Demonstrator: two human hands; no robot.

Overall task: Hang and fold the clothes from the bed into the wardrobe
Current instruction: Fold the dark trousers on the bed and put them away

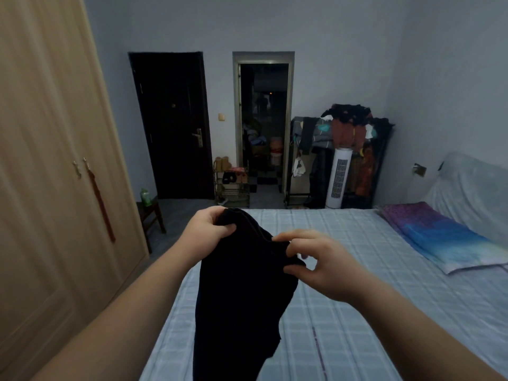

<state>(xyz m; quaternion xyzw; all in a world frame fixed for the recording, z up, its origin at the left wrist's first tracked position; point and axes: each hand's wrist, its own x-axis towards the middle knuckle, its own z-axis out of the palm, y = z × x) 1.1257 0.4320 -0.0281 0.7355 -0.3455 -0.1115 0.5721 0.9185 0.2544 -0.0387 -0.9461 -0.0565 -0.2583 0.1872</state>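
A black garment point(239, 298) hangs in front of me above the bed point(357, 312), which has a pale blue checked sheet. My left hand point(209, 226) grips its upper left edge, fingers curled round the cloth. My right hand point(316, 259) pinches the upper right edge between thumb and fingers. The garment's lower end runs out of view at the bottom. The wardrobe point(55, 174), with light wooden doors that are closed, stands on the left.
A pillow point(445, 237) in purple and blue lies at the bed's right side. A small stool point(151, 215) with a green bottle stands by the wardrobe. Beyond the bed are a dark door, an open doorway, a shoe rack, a tower fan point(339, 177) and a loaded clothes rack.
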